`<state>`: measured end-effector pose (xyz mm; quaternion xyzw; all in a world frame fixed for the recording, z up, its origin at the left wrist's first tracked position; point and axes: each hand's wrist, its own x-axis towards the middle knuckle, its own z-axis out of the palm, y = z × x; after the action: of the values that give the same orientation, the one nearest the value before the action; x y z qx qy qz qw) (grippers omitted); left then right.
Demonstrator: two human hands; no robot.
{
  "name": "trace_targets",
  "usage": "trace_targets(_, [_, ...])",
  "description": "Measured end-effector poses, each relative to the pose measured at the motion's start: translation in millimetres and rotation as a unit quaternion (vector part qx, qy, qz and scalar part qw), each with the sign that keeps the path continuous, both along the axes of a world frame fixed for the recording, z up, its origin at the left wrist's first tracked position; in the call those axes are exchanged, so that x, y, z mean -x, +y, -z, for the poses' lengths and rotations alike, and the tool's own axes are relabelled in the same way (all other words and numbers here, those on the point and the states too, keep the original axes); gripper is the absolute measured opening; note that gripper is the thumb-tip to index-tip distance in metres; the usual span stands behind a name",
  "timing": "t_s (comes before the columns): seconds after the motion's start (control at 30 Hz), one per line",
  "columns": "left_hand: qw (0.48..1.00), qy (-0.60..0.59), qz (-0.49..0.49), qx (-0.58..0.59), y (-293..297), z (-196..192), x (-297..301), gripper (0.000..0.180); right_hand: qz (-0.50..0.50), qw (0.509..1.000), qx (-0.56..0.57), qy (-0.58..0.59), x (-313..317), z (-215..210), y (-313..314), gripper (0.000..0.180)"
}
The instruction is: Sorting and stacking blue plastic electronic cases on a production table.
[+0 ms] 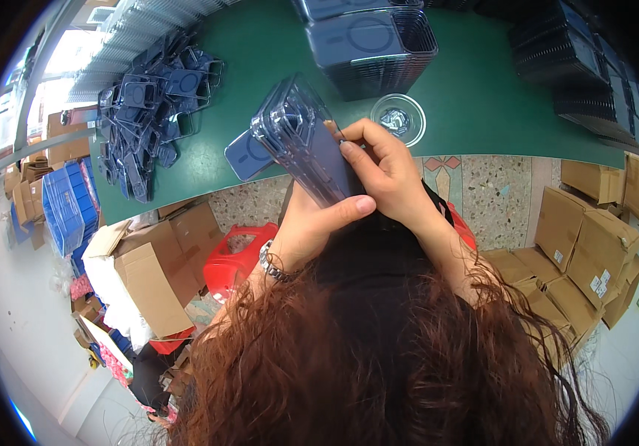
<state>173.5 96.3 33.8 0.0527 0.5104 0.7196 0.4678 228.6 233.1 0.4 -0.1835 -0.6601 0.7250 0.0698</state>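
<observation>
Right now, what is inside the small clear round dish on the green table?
The small clear round dish on the green table holds a little cluster of shiny silvery bits at its centre; what they are is too small to tell.

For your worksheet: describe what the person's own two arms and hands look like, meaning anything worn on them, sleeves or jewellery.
Both forearms are bare; no sleeves reach into view, and neither hand is gloved. The left hand has a silver metal link band, like a watch or bracelet, around its wrist. The right hand shows no ring or band, and its wrist is bare. Long curly reddish-brown hair covers the lower arms.
</observation>
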Motion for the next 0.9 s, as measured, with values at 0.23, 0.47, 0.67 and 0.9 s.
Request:
trace_targets(0.23, [1.0, 0.011, 0.007, 0.022, 1, 4, -1, 0.09, 0.019, 0.999, 0.033, 0.021, 1, 12, -6, 0.011])
trace_targets(0.47, [0.994, -0.044, -0.102, -0.012, -9, 14, 6, 0.09, -0.038, 0.999, -0.007, 0.028, 8, 21, -7, 0.019])
trace_targets(0.67, [0.843, 0.442, -0.102, 0.29, -60, 11, 64, 0.096, 0.015, 0.942, -0.326, -0.082, -5, 100, 53, 0.03])
trace_targets(0.9, [0.654, 0.629, 0.098, 0.409, -83, 38, 102, 0.09, -0.167, 0.781, -0.573, -0.183, 6, 171, 84, 0.027])
